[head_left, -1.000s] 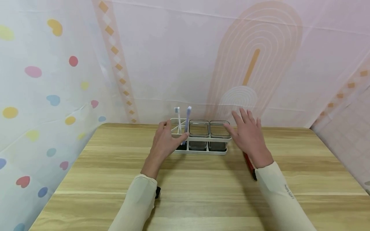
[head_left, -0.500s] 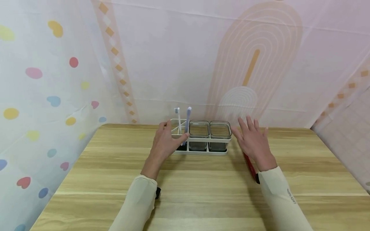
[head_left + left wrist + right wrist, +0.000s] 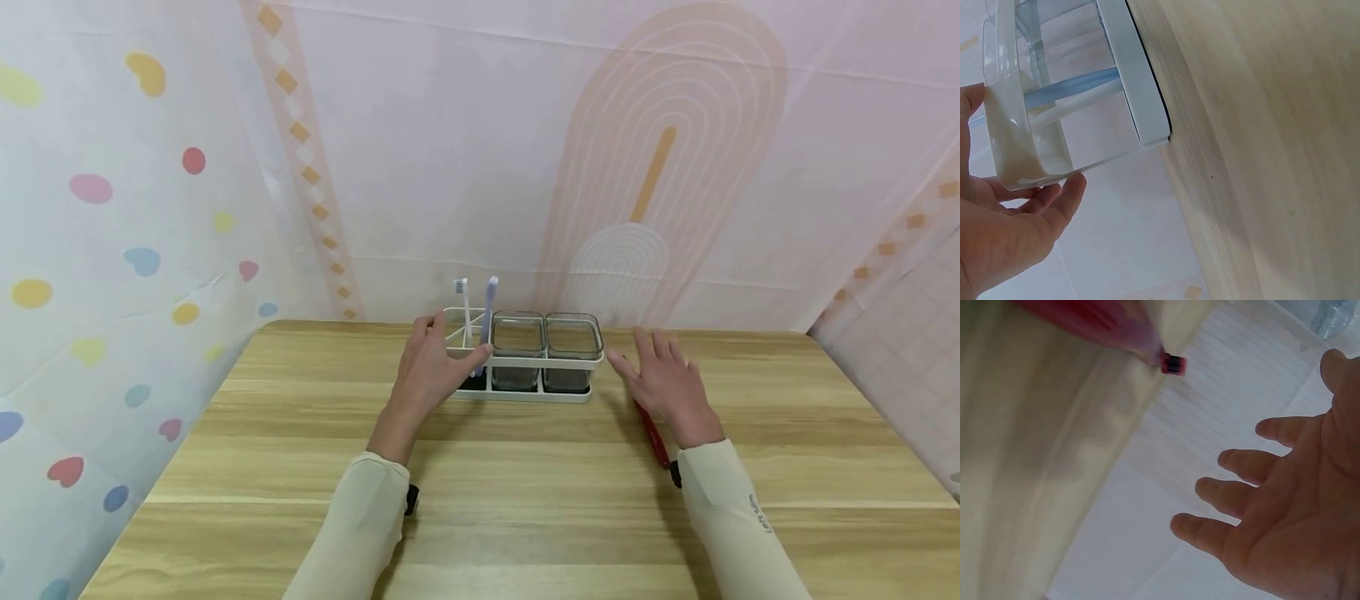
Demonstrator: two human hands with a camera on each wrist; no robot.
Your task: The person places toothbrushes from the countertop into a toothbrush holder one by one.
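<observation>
The white wire-frame holder with three compartments (image 3: pixel 522 362) stands near the far edge of the light wooden desk (image 3: pixel 525 500), about midway along it. Two clear square glass cups (image 3: pixel 545 350) fill its middle and right compartments; a white toothbrush (image 3: pixel 462 310) and a lilac toothbrush (image 3: pixel 487 312) stand upright in the left one.

The left hand (image 3: pixel 433 367) grips the left end of the holder: thumb over the front rail, fingers curled round the far side. The left wrist view confirms the fingers (image 3: pixel 1054 206) wrapped round the white rim (image 3: pixel 1019 144). The right hand (image 3: pixel 663 379) is spread flat, fingers straight, holding nothing, to the right of the holder and apart from it. Under its wrist lies a slim red tube-like object with a black end (image 3: pixel 651 433), towards the desk's right edge; what it is I cannot tell.

Judgement: the step in hand looks like steadying the holder. One-ended grip invites tipping; best to press down rather than pull, so cups and brushes stay upright. If the right hand goes for the red object, it should clear the holder's right end.

Versus the earlier frames: the right hand has dropped from over the right cup, lower and outward towards the desk surface. The left hand and holder are unchanged.
</observation>
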